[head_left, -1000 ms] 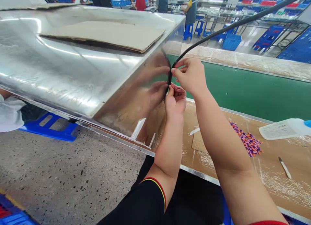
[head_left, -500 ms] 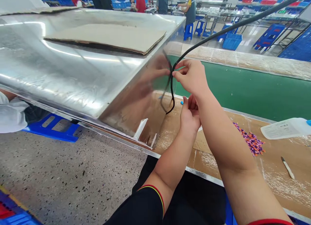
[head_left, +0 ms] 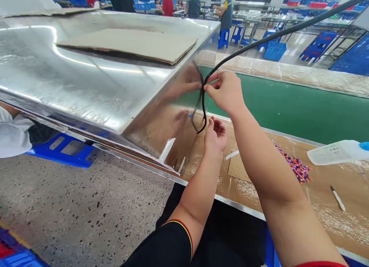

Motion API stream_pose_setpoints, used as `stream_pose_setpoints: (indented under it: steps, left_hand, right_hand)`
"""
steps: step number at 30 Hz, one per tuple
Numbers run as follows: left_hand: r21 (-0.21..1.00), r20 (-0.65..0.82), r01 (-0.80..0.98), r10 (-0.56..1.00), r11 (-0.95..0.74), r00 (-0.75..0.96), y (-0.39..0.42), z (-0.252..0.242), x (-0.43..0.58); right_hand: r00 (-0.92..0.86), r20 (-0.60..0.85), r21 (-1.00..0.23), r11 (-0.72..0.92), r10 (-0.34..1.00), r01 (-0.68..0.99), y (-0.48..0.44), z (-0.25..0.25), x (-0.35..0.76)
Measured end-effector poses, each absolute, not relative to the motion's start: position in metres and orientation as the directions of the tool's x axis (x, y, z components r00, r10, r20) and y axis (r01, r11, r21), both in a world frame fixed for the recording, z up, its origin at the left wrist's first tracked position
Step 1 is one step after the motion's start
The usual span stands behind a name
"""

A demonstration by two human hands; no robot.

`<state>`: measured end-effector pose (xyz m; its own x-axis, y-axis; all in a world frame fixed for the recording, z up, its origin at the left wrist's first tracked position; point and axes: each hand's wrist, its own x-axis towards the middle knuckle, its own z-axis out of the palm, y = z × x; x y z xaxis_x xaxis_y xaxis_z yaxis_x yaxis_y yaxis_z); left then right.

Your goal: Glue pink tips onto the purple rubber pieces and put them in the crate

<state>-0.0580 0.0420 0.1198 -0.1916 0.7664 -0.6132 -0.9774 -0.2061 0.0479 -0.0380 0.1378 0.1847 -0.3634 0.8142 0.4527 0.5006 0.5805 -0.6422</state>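
Beyond the terrazzo floor (head_left: 86, 205), a polished metal panel (head_left: 86, 86) leans out over the cardboard-covered tabletop (head_left: 346, 190). The left hand (head_left: 215, 135) has its fingers curled and apart from a black rubber cord (head_left: 204, 109), whose lower end loops just beside them. The right hand (head_left: 225, 91) pinches the cord between its fingers at the panel's edge.

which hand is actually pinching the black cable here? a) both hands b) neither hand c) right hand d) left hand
c, the right hand pinches the black cable between thumb and fingers, while the left hand sits below, near the cable's curled end, and does not appear to grip it.
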Motion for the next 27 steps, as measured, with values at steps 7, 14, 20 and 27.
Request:
stream_pose_setpoints:
  steps: [7, 14, 20, 27]
  left_hand:
    - [0.052, -0.621, -0.956, 0.74, -0.289, -0.258, 0.061, 0.111, -0.082]
    - [0.018, -0.619, -0.945, 0.739, -0.327, -0.267, 0.066, 0.111, -0.091]
    - [0.05, -0.604, -0.947, 0.745, -0.318, -0.283, 0.063, 0.109, -0.084]
    - [0.116, -0.614, -0.962, 0.743, -0.247, -0.265, 0.058, 0.104, -0.069]
  right_hand:
    - [-0.372, 0.461, -0.651, 0.592, 0.806, 0.476, 0.14, 0.183, -0.039]
    - [-0.361, 0.462, -0.65, 0.586, 0.81, 0.484, 0.138, 0.183, -0.04]
    - [-0.364, 0.467, -0.653, 0.592, 0.806, 0.472, 0.138, 0.183, -0.039]
    - [-0.391, 0.468, -0.641, 0.609, 0.793, 0.467, 0.14, 0.178, -0.036]
